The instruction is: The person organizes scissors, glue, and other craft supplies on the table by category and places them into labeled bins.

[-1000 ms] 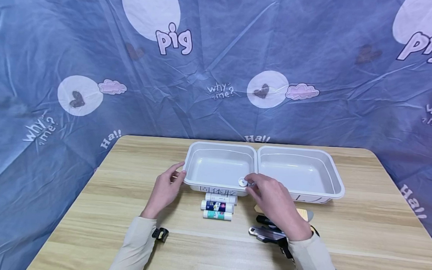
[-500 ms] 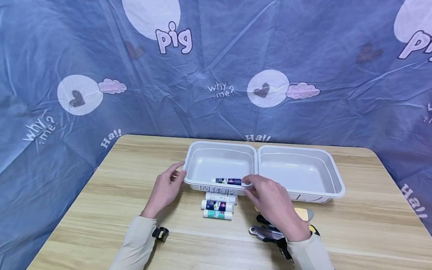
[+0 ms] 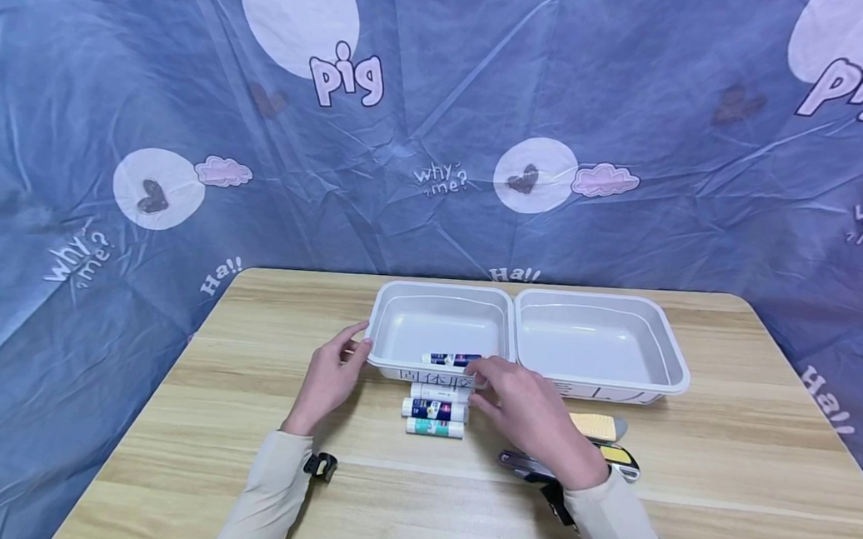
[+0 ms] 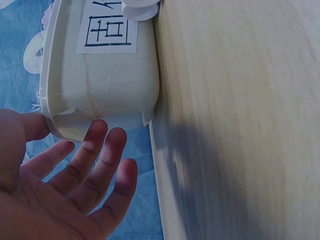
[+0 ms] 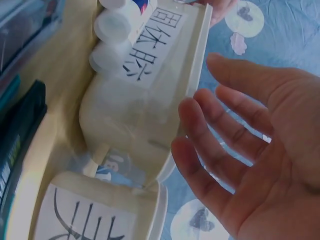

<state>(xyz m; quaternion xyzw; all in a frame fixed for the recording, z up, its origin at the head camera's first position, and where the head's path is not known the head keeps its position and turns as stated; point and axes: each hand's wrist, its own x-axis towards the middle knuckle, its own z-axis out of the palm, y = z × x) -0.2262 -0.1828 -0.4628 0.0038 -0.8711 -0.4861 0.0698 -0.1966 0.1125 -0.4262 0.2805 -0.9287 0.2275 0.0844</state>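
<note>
Between both hands (image 3: 329, 379) (image 3: 534, 412), four glue sticks (image 3: 432, 410)

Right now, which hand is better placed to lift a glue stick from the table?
Probably the right: the right hand is empty and close to the three glue sticks outside the left tray, while the left hand is farther off, touching that tray's left end.
</note>
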